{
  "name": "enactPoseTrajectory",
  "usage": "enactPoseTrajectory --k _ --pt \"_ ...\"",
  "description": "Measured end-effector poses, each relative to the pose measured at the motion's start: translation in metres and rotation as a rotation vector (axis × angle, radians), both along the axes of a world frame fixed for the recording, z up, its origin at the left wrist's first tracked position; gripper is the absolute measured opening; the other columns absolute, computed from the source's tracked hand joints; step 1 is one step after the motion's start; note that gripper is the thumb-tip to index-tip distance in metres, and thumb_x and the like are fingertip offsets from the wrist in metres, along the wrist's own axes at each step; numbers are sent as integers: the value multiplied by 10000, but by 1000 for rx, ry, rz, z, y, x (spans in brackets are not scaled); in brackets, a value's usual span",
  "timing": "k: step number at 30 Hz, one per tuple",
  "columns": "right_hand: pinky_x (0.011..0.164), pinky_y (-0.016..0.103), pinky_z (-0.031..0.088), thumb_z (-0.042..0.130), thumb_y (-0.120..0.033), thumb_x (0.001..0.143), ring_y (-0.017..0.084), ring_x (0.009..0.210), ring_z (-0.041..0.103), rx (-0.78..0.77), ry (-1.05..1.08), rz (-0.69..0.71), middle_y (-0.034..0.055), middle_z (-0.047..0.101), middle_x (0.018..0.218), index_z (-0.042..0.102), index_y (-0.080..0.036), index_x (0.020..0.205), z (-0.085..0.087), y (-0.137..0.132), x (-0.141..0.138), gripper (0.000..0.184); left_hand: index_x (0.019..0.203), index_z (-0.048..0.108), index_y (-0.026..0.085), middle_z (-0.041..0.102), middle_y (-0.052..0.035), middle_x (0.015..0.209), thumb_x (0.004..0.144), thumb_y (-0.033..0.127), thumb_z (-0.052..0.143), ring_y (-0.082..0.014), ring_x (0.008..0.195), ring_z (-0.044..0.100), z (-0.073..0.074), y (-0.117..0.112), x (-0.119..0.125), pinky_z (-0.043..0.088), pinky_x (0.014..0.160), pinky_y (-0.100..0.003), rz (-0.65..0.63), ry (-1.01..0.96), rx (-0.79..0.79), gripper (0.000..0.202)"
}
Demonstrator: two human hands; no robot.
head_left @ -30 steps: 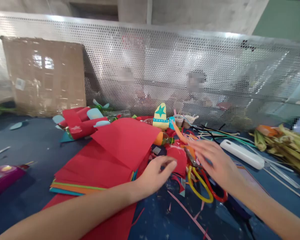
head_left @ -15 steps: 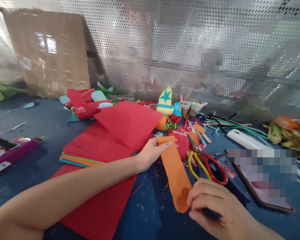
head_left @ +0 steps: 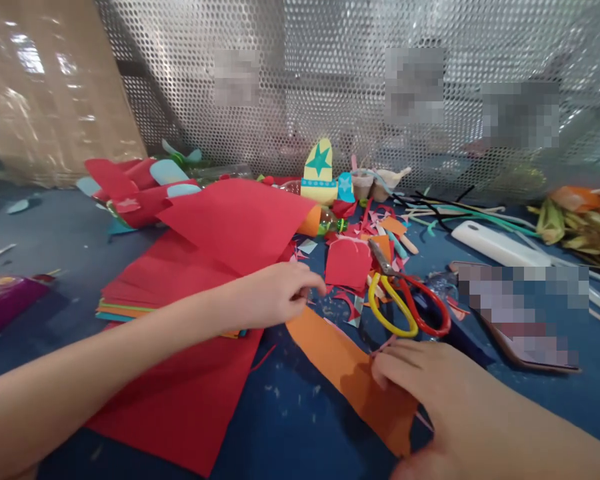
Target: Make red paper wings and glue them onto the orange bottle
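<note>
A long strip of orange paper [head_left: 347, 363] slants down to the right over the blue table. My left hand [head_left: 287, 293] is at its upper left end, with fingers curled and the thumb against the paper; the exact contact is partly hidden. My right hand [head_left: 430, 387] grips the lower part, fingers along the far edge and thumb near the lower end. Just beyond the right hand lie scissors [head_left: 397, 287] with one yellow and one red handle loop. Under my left forearm is a stack of red paper [head_left: 180, 267], with other colours showing at its edge.
A red paper cutout [head_left: 349, 261] and scraps lie behind the scissors. A phone [head_left: 520, 320] and a white-handled tool [head_left: 500, 243] are at right. A yellow paper craft with a star [head_left: 320, 167] stands at the back before a perforated metal panel [head_left: 320, 80]. Cardboard [head_left: 60, 100] leans at left.
The orange strip has turned to a flatter slant, its lower end swinging right. My left hand has shifted left, and my right hand has moved over the strip. The view has tilted down.
</note>
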State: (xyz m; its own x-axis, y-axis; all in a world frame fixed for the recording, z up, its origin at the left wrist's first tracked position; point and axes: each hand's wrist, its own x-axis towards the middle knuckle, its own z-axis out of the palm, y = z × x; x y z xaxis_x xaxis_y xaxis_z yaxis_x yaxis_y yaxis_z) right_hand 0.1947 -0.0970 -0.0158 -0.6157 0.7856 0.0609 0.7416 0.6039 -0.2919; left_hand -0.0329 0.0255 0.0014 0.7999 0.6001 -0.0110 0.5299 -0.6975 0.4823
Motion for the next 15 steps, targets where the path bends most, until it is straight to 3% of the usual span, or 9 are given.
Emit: enactPoseTrajectory --k 2,5,7,9,11,12,15 --pt "516 293 394 871 -511 387 197 619 588 15 -4 -22 -13 631 729 558 -208 720 1 -4 -2 548 1009 664 146 620 -58 905 785 7 419 -150 788 602 -4 -11 -8 461 713 -240 -9 56 83 359" --pt "547 302 434 769 -263 652 187 669 616 28 5 -17 -27 649 774 579 -225 774 1 -8 0 229 1061 641 165 607 -88 1017 832 18 411 -183 896 603 -9 -30 -17 485 800 -298 -26 79 207 356" --pt "557 283 449 650 -140 733 154 668 616 31 28 7 -39 649 787 589 -235 801 3 -9 3 131 1049 645 177 561 -124 1149 881 86 430 -234 1071 550 -11 -42 -21 468 897 -374 -10 -9 315 287" --pt "574 270 462 575 -116 776 137 666 618 89 38 31 -34 657 793 606 -239 806 5 -9 7 130 1029 647 182 559 -120 1179 867 284 574 -254 1144 513 -12 -52 -24 440 973 -402 -137 -157 304 205" --pt "564 275 461 486 -111 827 140 644 614 210 5 51 -15 667 764 617 -232 761 6 -11 11 190 1036 636 165 611 -109 1102 747 470 697 -248 1103 538 -13 -60 -24 453 979 -375 -225 -218 242 425" --pt "568 287 464 426 -101 852 150 648 617 280 -27 54 -2 673 751 625 -226 745 5 -13 12 259 1014 637 156 643 -95 1035 760 449 696 -228 1054 563 -15 -63 -24 457 980 -358 -257 -244 242 392" --pt "655 348 482 262 -91 916 195 737 636 461 -123 38 31 702 784 662 -207 810 -1 -21 13 430 987 645 146 695 -54 903 903 182 531 -174 919 606 -20 -69 -22 504 886 -285 -306 -249 311 145"
